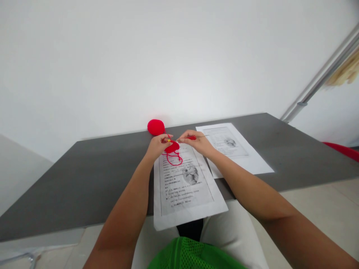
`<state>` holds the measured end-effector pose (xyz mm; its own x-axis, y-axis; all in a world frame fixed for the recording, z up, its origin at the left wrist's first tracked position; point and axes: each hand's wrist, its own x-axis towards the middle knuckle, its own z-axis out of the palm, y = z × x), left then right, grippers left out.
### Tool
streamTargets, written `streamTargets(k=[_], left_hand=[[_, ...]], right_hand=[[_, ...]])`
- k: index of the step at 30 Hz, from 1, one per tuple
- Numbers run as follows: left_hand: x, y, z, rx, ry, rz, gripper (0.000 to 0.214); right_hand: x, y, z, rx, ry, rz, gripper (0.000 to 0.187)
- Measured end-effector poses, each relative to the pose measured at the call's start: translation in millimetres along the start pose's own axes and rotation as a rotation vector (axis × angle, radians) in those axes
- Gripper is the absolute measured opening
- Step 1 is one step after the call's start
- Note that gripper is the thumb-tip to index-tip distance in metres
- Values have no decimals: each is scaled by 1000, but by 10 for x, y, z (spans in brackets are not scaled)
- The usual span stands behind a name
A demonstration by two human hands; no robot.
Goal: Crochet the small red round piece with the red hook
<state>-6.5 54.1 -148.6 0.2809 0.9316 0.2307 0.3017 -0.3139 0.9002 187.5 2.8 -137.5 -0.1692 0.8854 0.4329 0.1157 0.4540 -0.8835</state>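
Note:
My left hand point(157, 145) is closed in a pinch on a small red crochet piece point(172, 147), with a yellow marker at its fingertips. My right hand point(194, 141) is closed round a red-handled crochet hook point(192, 138), its thin metal tip pointing towards the piece. A loop of red yarn point(174, 160) hangs from the work onto the printed sheet point(185, 186) below. A red yarn ball point(156, 127) rests on the dark grey table point(92, 175) just beyond my left hand.
A second printed sheet point(235, 149) lies to the right of my hands. The table stands against a white wall. A metal pole point(319, 80) leans at the right, with something red point(343, 150) beyond the table's right edge. My lap shows green mesh point(193, 256).

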Motion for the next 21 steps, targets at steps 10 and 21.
streamTargets(k=[10,21], left_hand=[[-32,114,-97,-475,-263,-165,43],[-45,126,-91,-480,-299,-124,43]], right_hand=[[7,108,28,399,74,76,22],[-73,25,114,-44,60,-159,16]])
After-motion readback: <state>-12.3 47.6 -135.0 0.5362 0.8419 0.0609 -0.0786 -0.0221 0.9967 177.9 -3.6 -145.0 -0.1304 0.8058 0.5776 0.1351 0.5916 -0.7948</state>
